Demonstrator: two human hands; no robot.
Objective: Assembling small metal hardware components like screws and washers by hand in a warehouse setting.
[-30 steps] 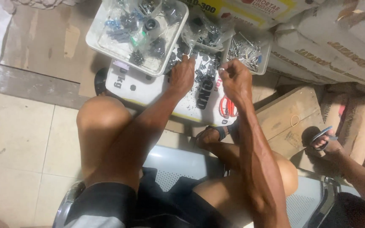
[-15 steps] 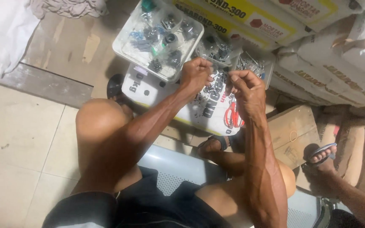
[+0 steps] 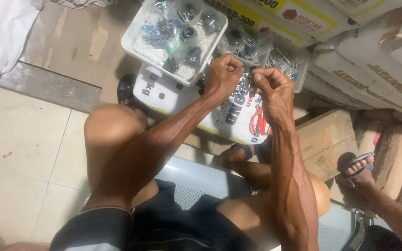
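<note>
Sitting low at 6 o'clock, the person fills the near edge of the view with dark shorts and bare thighs on a pale perforated metal seat [image 3: 196,183], the left knee raised toward 9 o'clock and both forearms running up toward 12. Bare floor tiles [image 3: 19,153] lie open from 7 to 9 o'clock, bounded by a grey step edge [image 3: 47,83] that runs slantwise at 10. Another person's sandalled foot [image 3: 358,166] sits at 4 o'clock beside a flat cardboard piece [image 3: 324,139], close to the right elbow. Just past centre, the left hand [image 3: 223,74] is curled into a loose fist, fingers pressed together; whether it grips anything inside cannot be told. Just beside it toward 1 o'clock, the right hand [image 3: 271,90] has thumb and fingers pinched around a small dark metal part [image 3: 252,76], too small to make out. The hands are near, knuckles almost meeting. Both hover over a white printed sack [image 3: 173,97] lying flat, strewn with small dark hardware around the hands. Beyond, at 12 o'clock, a clear plastic tray [image 3: 136,44] of mixed screws and fittings overlaps the sack's far edge, its near rim just beside the left hand. Two smaller clear trays [image 3: 298,76] of metal bits crowd in at 1 o'clock, touching stacked paper sacks [image 3: 373,69] that wall off the far right, leaving little room there. White cloth [image 3: 1,32] lies at 10 o'clock.
</note>
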